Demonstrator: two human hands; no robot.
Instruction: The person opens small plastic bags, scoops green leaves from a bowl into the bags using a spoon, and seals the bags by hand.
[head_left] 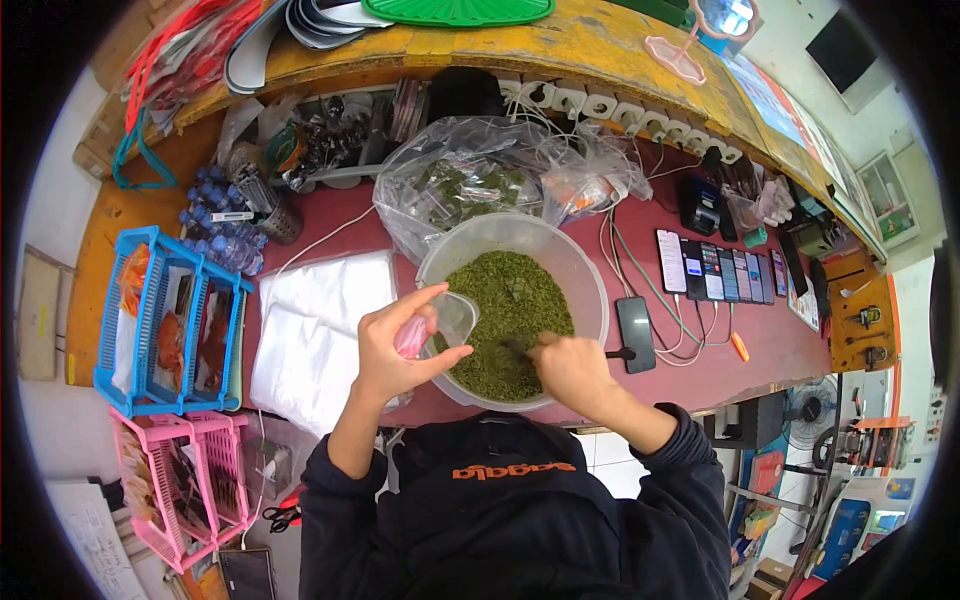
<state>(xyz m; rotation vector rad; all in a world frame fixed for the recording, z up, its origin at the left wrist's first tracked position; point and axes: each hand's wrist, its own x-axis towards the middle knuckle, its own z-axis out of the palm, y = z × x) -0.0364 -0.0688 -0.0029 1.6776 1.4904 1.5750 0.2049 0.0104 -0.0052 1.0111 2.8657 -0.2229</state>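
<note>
The left fingers [425, 297] curve half open around a clear plastic cup [457, 320] at the left side of a round plastic tub [590, 300] on the worktop [690, 380]. The right fingers [552, 353] close around a dark utensil [620, 353], its far end among chopped green leaves [500, 305]. Much looks left: the tub holds plenty; whether the 1 cup holds any, I cannot tell.
</note>
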